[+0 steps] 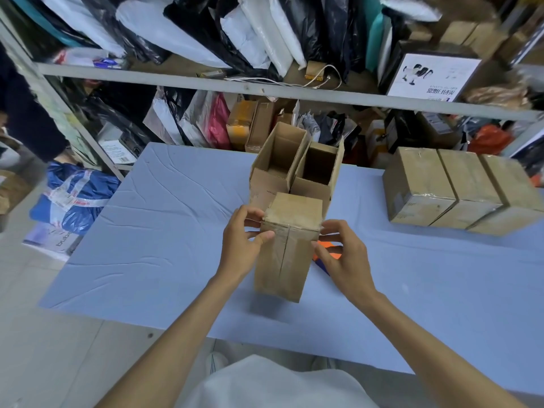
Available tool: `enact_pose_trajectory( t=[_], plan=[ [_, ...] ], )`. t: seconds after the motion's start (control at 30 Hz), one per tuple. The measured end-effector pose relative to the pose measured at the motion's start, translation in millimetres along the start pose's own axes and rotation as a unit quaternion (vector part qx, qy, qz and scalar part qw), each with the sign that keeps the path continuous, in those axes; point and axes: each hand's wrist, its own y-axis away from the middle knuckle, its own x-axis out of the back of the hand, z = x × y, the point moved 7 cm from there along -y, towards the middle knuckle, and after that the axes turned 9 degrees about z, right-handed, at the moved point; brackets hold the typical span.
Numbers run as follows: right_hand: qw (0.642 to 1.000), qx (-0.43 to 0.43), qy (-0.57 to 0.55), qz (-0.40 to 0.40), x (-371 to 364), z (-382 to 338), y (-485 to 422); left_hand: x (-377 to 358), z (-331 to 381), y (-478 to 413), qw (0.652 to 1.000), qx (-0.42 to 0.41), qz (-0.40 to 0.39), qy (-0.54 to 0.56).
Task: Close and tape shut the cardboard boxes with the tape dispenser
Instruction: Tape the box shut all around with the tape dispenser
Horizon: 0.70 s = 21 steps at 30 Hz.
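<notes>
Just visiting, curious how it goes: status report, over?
Left hand and right hand grip box, seam taped. Two open boxes wait behind. Dispenser half hidden by right hand.

Pale package (56, 242) on the floor (35, 319): I read "bub…", the rest hidden.
White-faced box (432, 73) on the shelf (206, 83): upside-down characters, which I cannot make out.
Taped cardboard box (412, 198) on the worktop (162, 231): faint grey print, too blurred.

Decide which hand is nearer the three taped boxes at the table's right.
Right. The right hand grips the right edge of the held box, on the side facing the taped boxes; the left hand grips its left edge, farther away.
</notes>
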Motion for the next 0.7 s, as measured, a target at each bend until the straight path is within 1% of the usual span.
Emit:
enact_pose_trajectory(
  t=[0.13,0.23,0.4,0.57,0.7],
  plan=[
    [1.0,-0.009,0.005,0.013,4.0,1.9,-5.6,-5.3,4.2,0.6,0.999,-0.013,-0.031,-0.013],
    [1.0,-0.018,0.016,-0.003,3.8,2.4,-9.7,-9.6,6.8,3.3,0.998,-0.026,-0.056,-0.017],
    [0.999,-0.029,0.012,-0.026,2.2,1.5,-13.7,-10.6,9.3,3.9,0.999,-0.021,-0.021,-0.024],
    [0.999,-0.02,0.027,0.004,12.8,0.7,-22.5,-11.3,14.4,2.7,0.998,-0.039,0.011,-0.049],
    [0.999,-0.027,0.007,0.02,11.7,0.2,-23.0,-8.7,14.3,4.0,0.998,-0.034,0.008,-0.043]
  ],
)
